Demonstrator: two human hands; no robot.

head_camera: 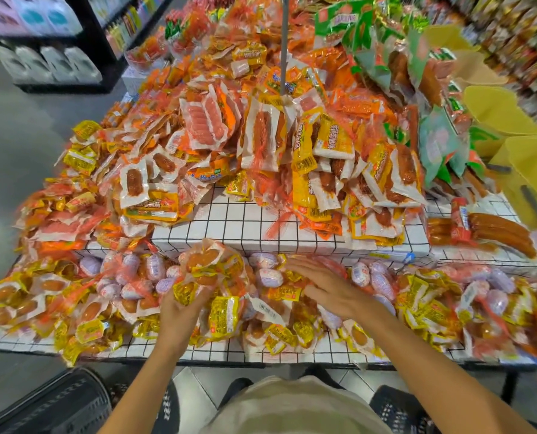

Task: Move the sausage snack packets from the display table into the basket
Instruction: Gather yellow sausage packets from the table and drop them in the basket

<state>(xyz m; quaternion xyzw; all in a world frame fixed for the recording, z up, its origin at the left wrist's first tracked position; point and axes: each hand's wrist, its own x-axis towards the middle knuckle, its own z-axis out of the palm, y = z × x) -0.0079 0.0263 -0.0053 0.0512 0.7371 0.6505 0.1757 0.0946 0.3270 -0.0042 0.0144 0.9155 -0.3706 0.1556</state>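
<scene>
My left hand (182, 305) gripped a netted bundle of sausage snack packets (209, 270) on the display table (245, 350) front tier. My right hand (323, 285) lay flat, fingers straight, on neighbouring packets. Judged light, crinkly, slippery; best gathered by the netting.

Two hands work the pile: left hand (182, 303); right hand (326, 285); one display table (245, 220) with a grid pattern; sausage snack packets (204, 270) too many to count; one grey pole (284, 42); three yellow tubs (505, 111).
</scene>
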